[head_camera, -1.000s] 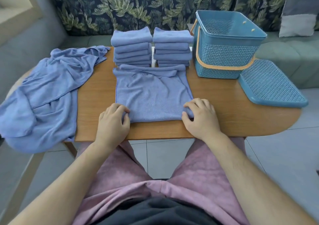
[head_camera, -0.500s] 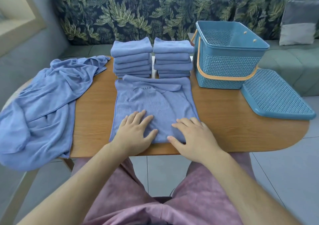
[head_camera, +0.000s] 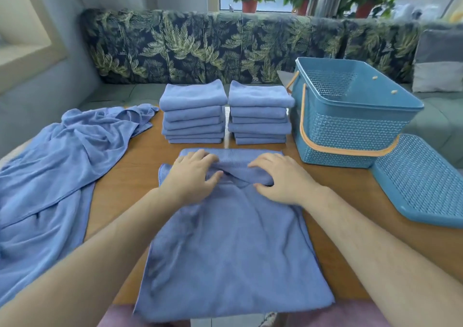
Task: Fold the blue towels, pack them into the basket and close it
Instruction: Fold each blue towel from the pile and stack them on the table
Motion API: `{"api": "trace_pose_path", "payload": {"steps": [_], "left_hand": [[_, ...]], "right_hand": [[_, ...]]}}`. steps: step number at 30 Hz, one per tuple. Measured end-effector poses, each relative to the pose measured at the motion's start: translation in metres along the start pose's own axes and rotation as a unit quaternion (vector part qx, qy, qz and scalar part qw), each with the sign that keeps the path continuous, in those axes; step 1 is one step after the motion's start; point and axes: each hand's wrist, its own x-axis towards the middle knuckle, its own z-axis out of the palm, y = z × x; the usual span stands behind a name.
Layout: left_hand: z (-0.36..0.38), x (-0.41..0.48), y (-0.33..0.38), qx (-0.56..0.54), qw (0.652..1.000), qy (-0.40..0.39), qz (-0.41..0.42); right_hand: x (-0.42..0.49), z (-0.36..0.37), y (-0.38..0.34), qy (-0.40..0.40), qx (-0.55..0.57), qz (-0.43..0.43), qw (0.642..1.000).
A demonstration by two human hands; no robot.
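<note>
A blue towel (head_camera: 225,256) lies spread on the wooden table (head_camera: 125,173) in front of me, its near edge hanging over the table's front. My left hand (head_camera: 190,179) and my right hand (head_camera: 283,179) are at its far edge. Each pinches the bunched fold of cloth there between thumb and fingers. Behind them stand two stacks of folded blue towels, the left stack (head_camera: 193,111) and the right stack (head_camera: 259,111). The open blue basket (head_camera: 350,128) with an orange handle stands to the right, with no towels visible inside. Its lid (head_camera: 423,184) lies beside it.
A heap of unfolded blue towels (head_camera: 62,166) covers the table's left end and hangs over its edge. A leaf-patterned sofa (head_camera: 225,46) runs behind the table, with a grey cushion (head_camera: 438,63) at the right.
Both hands slid from the towel's near edge across it to its far edge and took hold of the rumpled fold there. The camera leaned forward over the table.
</note>
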Motion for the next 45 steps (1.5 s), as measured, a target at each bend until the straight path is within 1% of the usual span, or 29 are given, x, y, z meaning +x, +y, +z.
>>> {"api": "trace_pose_path", "payload": {"steps": [1,3,4,6,9,11,13,15,17,22,24,27,34,37,41,43,45], "left_hand": [[-0.001,0.01,-0.007,0.004,1.0,-0.016,0.007],[0.001,0.021,-0.022,-0.014,0.999,-0.027,0.031],[0.005,0.024,-0.029,-0.029,0.998,-0.016,0.046],[0.012,0.026,-0.043,-0.066,0.995,0.021,0.066],[0.012,0.024,-0.054,-0.121,0.988,0.047,0.082],[0.006,0.022,-0.061,-0.13,0.987,0.048,0.077],[0.002,0.02,-0.07,-0.119,0.99,0.042,0.061],[0.0,0.016,-0.078,-0.118,0.991,0.033,0.045],[-0.001,0.015,-0.082,-0.127,0.991,0.04,0.025],[-0.001,0.021,-0.072,-0.143,0.984,0.109,-0.009],[-0.001,0.021,-0.07,-0.145,0.981,0.124,-0.033],[0.002,0.021,-0.071,-0.14,0.981,0.124,-0.045],[0.013,0.027,-0.075,-0.157,0.981,0.097,-0.056],[0.014,0.03,-0.072,-0.159,0.981,0.092,-0.057],[0.018,0.03,-0.068,-0.075,0.989,0.097,-0.08],[0.018,0.029,-0.064,-0.074,0.988,0.1,-0.087],[0.016,0.029,-0.062,-0.1,0.985,0.114,-0.08]], "right_hand": [[0.007,0.002,0.007,-0.001,0.017,-0.003,1.0],[0.01,0.013,0.018,0.05,0.052,-0.013,0.997],[0.009,0.02,0.023,0.088,0.07,-0.014,0.994],[0.007,0.03,0.029,0.133,0.099,-0.01,0.986],[0.013,0.033,0.035,0.154,0.102,-0.033,0.982],[0.013,0.034,0.038,0.17,0.136,-0.01,0.976],[0.01,0.033,0.042,0.217,0.178,0.038,0.959],[0.011,0.03,0.044,0.251,0.196,0.076,0.945],[0.013,0.029,0.044,0.255,0.198,0.098,0.941],[0.015,0.03,0.045,0.262,0.184,0.147,0.936],[0.014,0.03,0.046,0.258,0.174,0.165,0.936],[0.014,0.031,0.046,0.232,0.162,0.173,0.943],[0.018,0.036,0.045,0.168,0.09,0.191,0.963],[0.019,0.038,0.049,0.175,0.067,0.174,0.967],[0.02,0.039,0.05,0.201,0.037,0.142,0.969],[0.021,0.038,0.049,0.213,0.048,0.122,0.968],[0.02,0.037,0.048,0.222,0.082,0.112,0.965]]}}
